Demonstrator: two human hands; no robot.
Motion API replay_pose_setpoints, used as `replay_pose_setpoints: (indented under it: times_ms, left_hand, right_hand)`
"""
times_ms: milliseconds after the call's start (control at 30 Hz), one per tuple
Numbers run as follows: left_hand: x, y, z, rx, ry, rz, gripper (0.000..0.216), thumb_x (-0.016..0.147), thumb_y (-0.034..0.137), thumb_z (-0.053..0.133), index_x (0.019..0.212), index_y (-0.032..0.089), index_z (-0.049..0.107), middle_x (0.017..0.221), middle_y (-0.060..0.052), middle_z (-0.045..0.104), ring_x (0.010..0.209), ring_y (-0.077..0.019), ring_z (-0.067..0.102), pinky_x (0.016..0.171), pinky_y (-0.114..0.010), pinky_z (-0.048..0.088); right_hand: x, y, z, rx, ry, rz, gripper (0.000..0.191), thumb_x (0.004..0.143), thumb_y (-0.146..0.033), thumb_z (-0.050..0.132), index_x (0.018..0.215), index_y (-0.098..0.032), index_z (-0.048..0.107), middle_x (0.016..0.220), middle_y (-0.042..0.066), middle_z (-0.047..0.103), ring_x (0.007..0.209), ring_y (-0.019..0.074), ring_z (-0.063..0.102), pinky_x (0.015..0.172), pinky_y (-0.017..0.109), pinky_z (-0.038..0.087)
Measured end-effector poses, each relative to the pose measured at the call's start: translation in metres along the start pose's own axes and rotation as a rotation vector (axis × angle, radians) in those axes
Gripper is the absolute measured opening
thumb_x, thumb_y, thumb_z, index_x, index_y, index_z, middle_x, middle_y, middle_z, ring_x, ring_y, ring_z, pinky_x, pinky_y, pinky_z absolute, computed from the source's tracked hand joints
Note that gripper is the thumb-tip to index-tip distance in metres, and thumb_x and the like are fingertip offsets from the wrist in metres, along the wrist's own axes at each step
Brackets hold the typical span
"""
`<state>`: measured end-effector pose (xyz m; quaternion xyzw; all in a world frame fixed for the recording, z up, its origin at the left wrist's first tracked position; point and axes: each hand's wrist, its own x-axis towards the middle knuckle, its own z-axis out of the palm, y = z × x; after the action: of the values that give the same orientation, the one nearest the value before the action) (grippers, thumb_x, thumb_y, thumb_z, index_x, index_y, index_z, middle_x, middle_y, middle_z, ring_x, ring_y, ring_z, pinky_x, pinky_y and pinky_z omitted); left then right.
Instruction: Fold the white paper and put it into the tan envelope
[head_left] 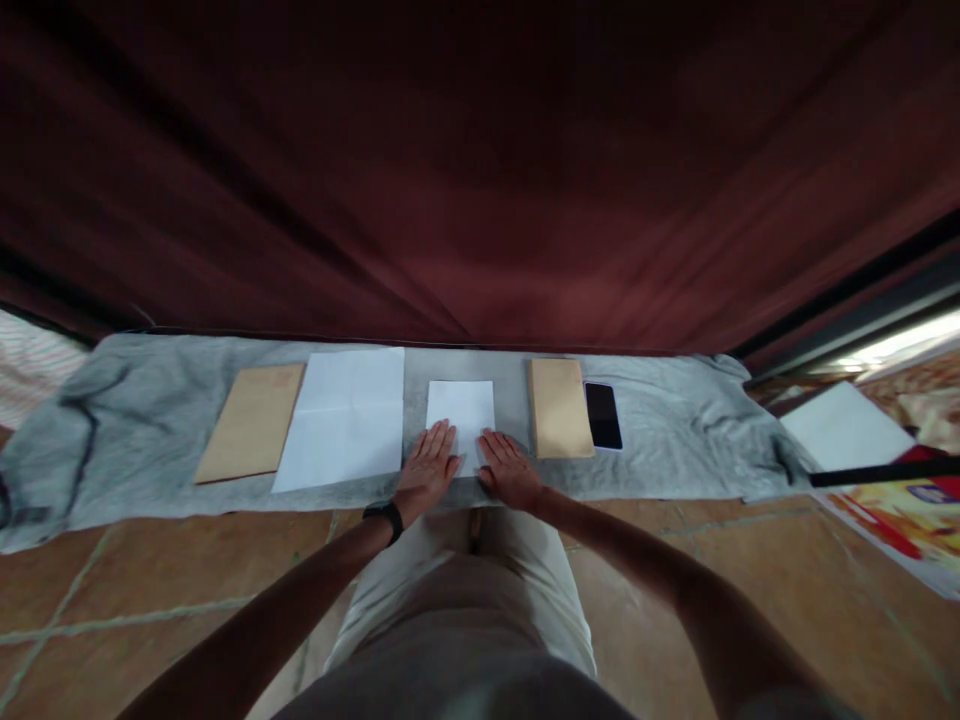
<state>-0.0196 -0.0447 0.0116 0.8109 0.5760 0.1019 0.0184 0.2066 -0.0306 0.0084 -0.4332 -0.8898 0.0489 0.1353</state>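
Observation:
A small white sheet of paper, perhaps folded, lies in front of me on a grey cloth. My left hand rests flat on its lower left corner, fingers stretched forward. On the lower right side, my right hand also lies flat, its fingertips touching the paper's edge. Left of my hands is a larger white sheet with a crease across it. It lies beside a flat brown envelope. Just right of my right hand sits a stack of brown envelopes.
A dark-screened phone lies beside the brown stack. Grey cloth covers the narrow surface, and a dark red curtain hangs behind it. At the far right are a white sheet-like object and a colourful printed package.

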Motion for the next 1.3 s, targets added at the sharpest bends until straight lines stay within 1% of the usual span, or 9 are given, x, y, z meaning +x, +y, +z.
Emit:
replay_pose_setpoints:
  times_ms: [133, 200, 300, 467, 633, 733, 900, 1133, 1300]
  left_hand:
    - [0.001, -0.002, 0.007, -0.042, 0.066, -0.001, 0.062, 0.104, 0.041, 0.027, 0.153, 0.006, 0.040, 0.161, -0.020, 0.037, 0.154, -0.0292, 0.028, 0.125, -0.052, 0.025]
    - [0.003, -0.003, 0.011, -0.068, 0.094, 0.017, 0.064, 0.104, 0.043, 0.026, 0.155, 0.007, 0.037, 0.161, -0.021, 0.037, 0.154, -0.0301, 0.027, 0.124, -0.055, 0.024]
    - [0.005, -0.002, 0.014, -0.078, 0.093, 0.014, 0.065, 0.103, 0.043, 0.026, 0.157, 0.008, 0.035, 0.162, -0.020, 0.036, 0.154, -0.0299, 0.027, 0.124, -0.055, 0.024]
    - [0.004, 0.000, 0.007, -0.037, 0.042, -0.014, 0.064, 0.103, 0.042, 0.027, 0.155, 0.005, 0.037, 0.163, -0.019, 0.035, 0.154, -0.0291, 0.027, 0.126, -0.051, 0.023]
    - [0.004, 0.008, 0.004, -0.008, 0.010, -0.090, 0.060, 0.103, 0.033, 0.026, 0.153, 0.004, 0.039, 0.161, -0.019, 0.038, 0.153, -0.0280, 0.030, 0.126, -0.051, 0.024]
    - [0.008, 0.023, 0.005, -0.009, 0.047, -0.188, 0.059, 0.103, 0.031, 0.025, 0.152, 0.001, 0.040, 0.161, -0.021, 0.035, 0.154, -0.0304, 0.027, 0.125, -0.054, 0.024]
    - [0.021, 0.044, 0.004, -0.074, 0.002, -0.071, 0.058, 0.104, 0.032, 0.024, 0.154, 0.006, 0.039, 0.162, -0.016, 0.038, 0.154, -0.0251, 0.027, 0.127, -0.048, 0.022]
    - [0.009, 0.022, 0.003, -0.036, 0.040, -0.145, 0.065, 0.103, 0.045, 0.033, 0.156, 0.008, 0.035, 0.162, -0.016, 0.037, 0.154, -0.0265, 0.027, 0.127, -0.046, 0.024]
    - [-0.010, 0.013, 0.004, -0.027, 0.105, -0.244, 0.066, 0.103, 0.043, 0.034, 0.157, 0.006, 0.032, 0.162, -0.019, 0.035, 0.154, -0.0295, 0.028, 0.125, -0.050, 0.027]
  right_hand:
    - [0.003, 0.010, -0.014, 0.011, -0.139, -0.065, 0.060, 0.097, -0.039, 0.060, 0.148, -0.010, 0.049, 0.159, 0.015, 0.042, 0.146, 0.0248, 0.042, 0.123, 0.038, 0.031]
    - [0.005, 0.013, -0.016, 0.022, -0.152, -0.057, 0.061, 0.096, -0.039, 0.063, 0.149, -0.012, 0.049, 0.160, 0.014, 0.043, 0.146, 0.0240, 0.042, 0.124, 0.038, 0.030]
    - [0.009, 0.008, -0.013, 0.019, -0.101, 0.004, 0.056, 0.098, -0.040, 0.059, 0.147, -0.014, 0.051, 0.159, 0.013, 0.045, 0.147, 0.0238, 0.040, 0.126, 0.042, 0.026]
    - [0.016, -0.019, -0.002, 0.050, 0.045, 0.093, 0.050, 0.104, -0.040, 0.044, 0.147, -0.014, 0.052, 0.160, 0.010, 0.043, 0.149, 0.0244, 0.038, 0.126, 0.045, 0.024]
    - [0.018, -0.042, 0.014, 0.049, 0.143, 0.281, 0.050, 0.104, -0.037, 0.046, 0.149, -0.015, 0.050, 0.158, 0.011, 0.045, 0.147, 0.0254, 0.041, 0.124, 0.046, 0.027]
    - [0.016, -0.046, 0.016, 0.054, 0.150, 0.300, 0.050, 0.103, -0.036, 0.046, 0.150, -0.017, 0.050, 0.160, 0.010, 0.042, 0.149, 0.0255, 0.038, 0.124, 0.046, 0.027]
    - [0.016, -0.045, 0.013, 0.043, 0.079, 0.301, 0.054, 0.102, -0.024, 0.041, 0.156, -0.017, 0.040, 0.162, 0.010, 0.039, 0.149, 0.0253, 0.037, 0.124, 0.046, 0.025]
    - [0.013, -0.045, 0.017, 0.011, 0.108, 0.332, 0.054, 0.104, -0.033, 0.041, 0.153, -0.012, 0.043, 0.159, 0.016, 0.042, 0.148, 0.0293, 0.038, 0.122, 0.051, 0.027]
    - [0.008, -0.046, 0.020, -0.006, 0.152, 0.353, 0.056, 0.105, -0.035, 0.041, 0.154, -0.009, 0.042, 0.160, 0.016, 0.040, 0.148, 0.0304, 0.038, 0.122, 0.050, 0.027]
